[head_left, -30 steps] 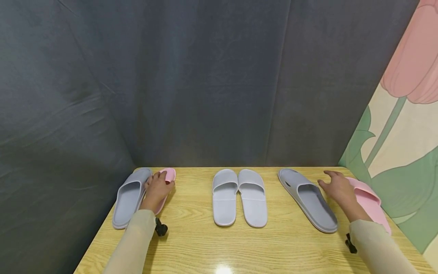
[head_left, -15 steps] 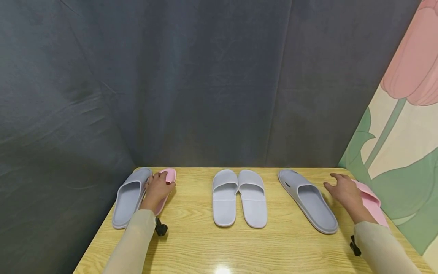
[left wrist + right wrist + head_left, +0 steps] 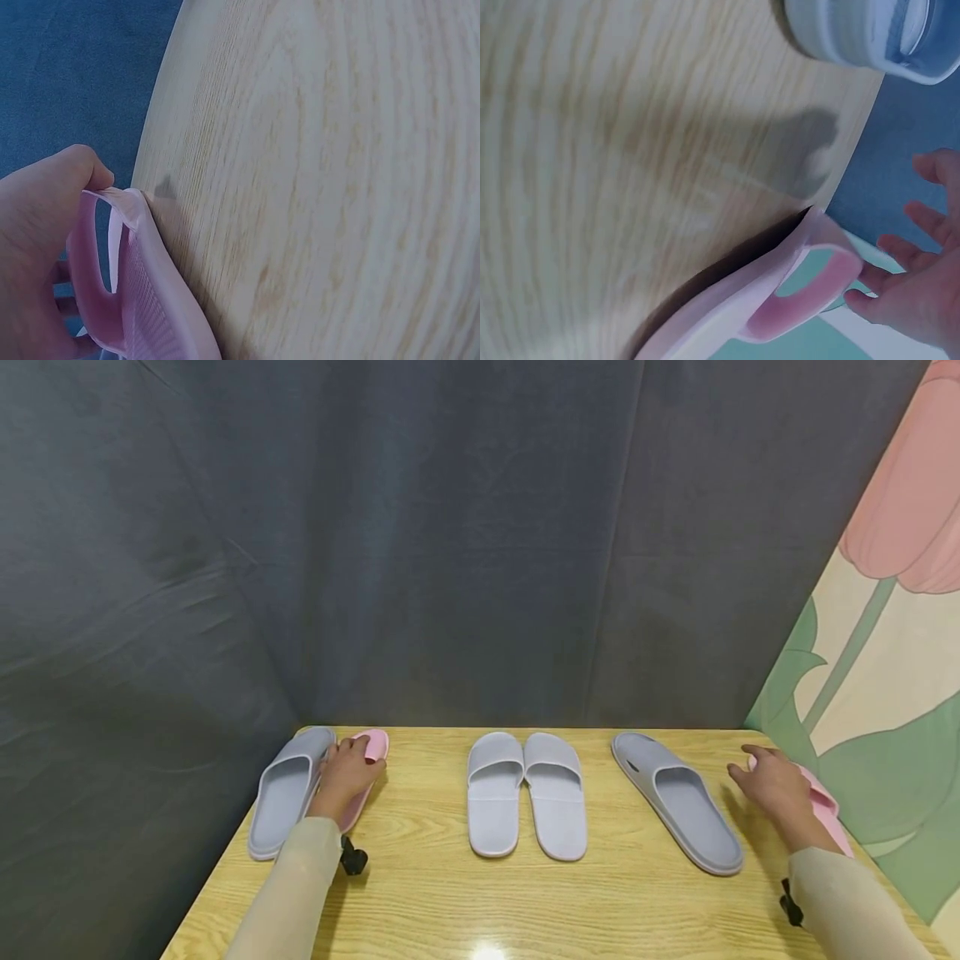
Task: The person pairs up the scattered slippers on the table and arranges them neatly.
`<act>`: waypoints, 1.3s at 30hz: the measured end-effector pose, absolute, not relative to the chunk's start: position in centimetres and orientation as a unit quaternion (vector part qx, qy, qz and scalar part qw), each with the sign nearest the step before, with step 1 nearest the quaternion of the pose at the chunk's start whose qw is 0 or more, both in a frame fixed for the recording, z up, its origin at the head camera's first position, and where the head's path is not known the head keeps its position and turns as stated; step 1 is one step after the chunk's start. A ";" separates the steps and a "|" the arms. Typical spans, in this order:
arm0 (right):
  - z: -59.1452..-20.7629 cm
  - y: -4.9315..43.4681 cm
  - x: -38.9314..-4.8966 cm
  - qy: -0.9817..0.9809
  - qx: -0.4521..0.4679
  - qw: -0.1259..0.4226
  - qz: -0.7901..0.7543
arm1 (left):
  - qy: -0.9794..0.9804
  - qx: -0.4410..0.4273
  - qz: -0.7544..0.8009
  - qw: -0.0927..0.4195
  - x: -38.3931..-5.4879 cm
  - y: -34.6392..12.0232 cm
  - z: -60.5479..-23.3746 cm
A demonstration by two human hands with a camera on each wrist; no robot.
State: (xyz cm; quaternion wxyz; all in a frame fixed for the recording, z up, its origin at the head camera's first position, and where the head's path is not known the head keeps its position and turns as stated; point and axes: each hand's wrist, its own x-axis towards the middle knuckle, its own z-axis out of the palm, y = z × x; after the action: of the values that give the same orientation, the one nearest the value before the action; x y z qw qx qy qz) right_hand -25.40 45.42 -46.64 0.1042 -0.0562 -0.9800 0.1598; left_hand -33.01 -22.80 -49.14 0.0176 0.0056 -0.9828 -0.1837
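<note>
My left hand [image 3: 347,772] lies on a pink slipper [image 3: 370,748] at the table's back left. In the left wrist view its fingers [image 3: 71,180] curl over that slipper's strap [image 3: 112,285]. Touching it on the left is a grey slipper [image 3: 283,793]. My right hand [image 3: 776,781] hovers with fingers spread over a second pink slipper [image 3: 828,806] at the right edge. In the right wrist view the fingertips [image 3: 900,281] sit just beside its strap [image 3: 810,296], and I cannot tell if they touch. Another grey slipper [image 3: 678,802] lies left of that hand.
A pair of light grey slippers [image 3: 525,793] stands side by side at the middle of the wooden table [image 3: 450,902]. Dark grey cloth [image 3: 450,543] hangs behind and to the left. A panel painted with tulips [image 3: 885,635] closes the right side.
My right hand has moved rightward, from above the right grey slipper to the pink slipper at the edge. The left hand has stayed on its pink slipper.
</note>
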 end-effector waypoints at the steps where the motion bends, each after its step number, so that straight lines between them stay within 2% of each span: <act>1: -46.7 45.6 -25.4 -0.980 -0.056 0.107 0.159 | -0.983 0.006 -0.184 0.016 -33.0 -22.8 -49.2; 6: -47.2 46.8 -25.7 -0.980 -0.063 0.106 0.158 | -0.982 0.010 -0.187 0.002 -33.1 -22.8 -49.3; 17: -47.2 48.1 -25.5 -0.972 -0.132 0.040 0.191 | -0.983 0.008 -0.185 0.001 -33.1 -22.9 -49.3; 29: -48.5 49.0 -24.7 -0.972 -0.125 0.065 0.186 | -0.981 0.006 -0.192 -0.011 -32.9 -22.8 -48.9; 35: -48.6 49.0 -24.9 -0.978 -0.081 0.091 0.172 | -0.983 0.006 -0.182 -0.021 -32.9 -22.9 -49.1; 39: -48.6 49.4 -24.9 -0.982 -0.076 0.059 0.164 | -0.983 0.009 -0.183 -0.024 -32.8 -22.9 -49.0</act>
State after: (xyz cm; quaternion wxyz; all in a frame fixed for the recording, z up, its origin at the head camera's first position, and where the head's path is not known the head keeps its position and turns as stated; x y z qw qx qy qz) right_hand -24.87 49.42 -48.59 0.0588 -0.0761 -0.9818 0.1637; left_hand -32.81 -22.88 -48.99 -0.0238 0.0089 -0.9827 -0.1833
